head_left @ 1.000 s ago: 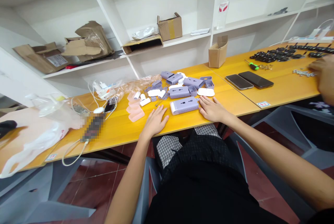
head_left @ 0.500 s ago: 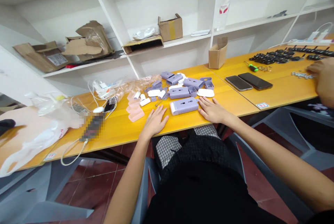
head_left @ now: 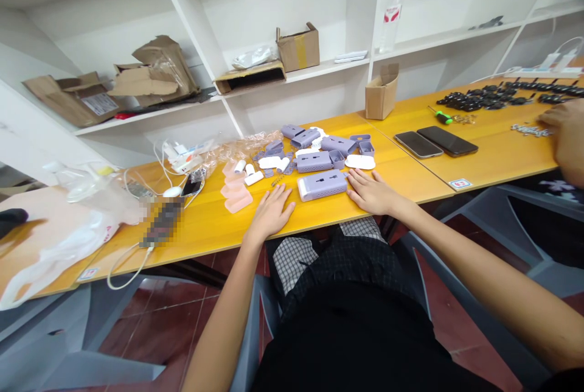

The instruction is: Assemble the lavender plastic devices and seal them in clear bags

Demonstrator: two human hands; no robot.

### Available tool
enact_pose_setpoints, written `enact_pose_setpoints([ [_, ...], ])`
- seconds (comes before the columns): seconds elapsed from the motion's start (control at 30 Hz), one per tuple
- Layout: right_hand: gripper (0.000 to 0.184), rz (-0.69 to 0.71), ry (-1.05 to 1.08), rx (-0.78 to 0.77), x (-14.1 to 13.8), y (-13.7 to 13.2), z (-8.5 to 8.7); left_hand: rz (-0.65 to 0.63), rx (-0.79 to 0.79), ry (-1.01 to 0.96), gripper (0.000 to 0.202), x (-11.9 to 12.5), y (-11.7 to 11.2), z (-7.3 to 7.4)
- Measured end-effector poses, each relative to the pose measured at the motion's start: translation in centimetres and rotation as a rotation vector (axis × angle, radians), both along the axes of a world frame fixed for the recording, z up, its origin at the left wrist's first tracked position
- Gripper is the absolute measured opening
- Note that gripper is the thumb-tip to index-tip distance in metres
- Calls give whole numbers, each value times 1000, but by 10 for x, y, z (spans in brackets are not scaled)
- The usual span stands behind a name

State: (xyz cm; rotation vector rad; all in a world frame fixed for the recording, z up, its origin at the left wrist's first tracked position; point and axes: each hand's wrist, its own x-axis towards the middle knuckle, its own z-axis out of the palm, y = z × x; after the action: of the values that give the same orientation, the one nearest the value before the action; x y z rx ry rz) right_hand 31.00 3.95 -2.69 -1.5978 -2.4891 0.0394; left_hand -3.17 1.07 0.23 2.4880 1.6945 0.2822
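Note:
My left hand [head_left: 272, 209] lies flat on the yellow table [head_left: 201, 226], fingers stretched out and holding nothing. My right hand [head_left: 370, 191] also rests flat at the table's front, open, with its thumb side close to a purple plastic case [head_left: 322, 185]. That case lies between my two hands and has dark slots in its top and a white end. Small springs [head_left: 278, 180] lie just beyond my left fingertips. Behind them are more purple casings [head_left: 338, 145], small white parts [head_left: 253, 175] and a white oval cover [head_left: 360, 162], which is beyond my right fingers.
Pink sheets [head_left: 237, 197] and clear plastic wrap [head_left: 246, 147] lie left of the parts. Two phones [head_left: 447, 141], a green screwdriver [head_left: 442, 116] and black parts [head_left: 479, 98] are to the right. Another person's hand [head_left: 568, 130] is at far right. A cardboard box [head_left: 381, 95] stands behind.

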Motion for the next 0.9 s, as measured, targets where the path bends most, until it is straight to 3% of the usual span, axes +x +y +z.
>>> enact_pose_setpoints([
  [0.5,71,13,28,36,2,4,-9,-12,3,-14,61,0,1,0],
  [0.63,69,23,45,37,1,0,1,-7,3,-20,60,0,0,1],
  [0.77,57,137,138,55,16,6,20,-8,-9,-139,72,-1,-2,5],
  [0.9,46,-95,260,244,38,27,35,-76,-59,-312,93,11,6,16],
])
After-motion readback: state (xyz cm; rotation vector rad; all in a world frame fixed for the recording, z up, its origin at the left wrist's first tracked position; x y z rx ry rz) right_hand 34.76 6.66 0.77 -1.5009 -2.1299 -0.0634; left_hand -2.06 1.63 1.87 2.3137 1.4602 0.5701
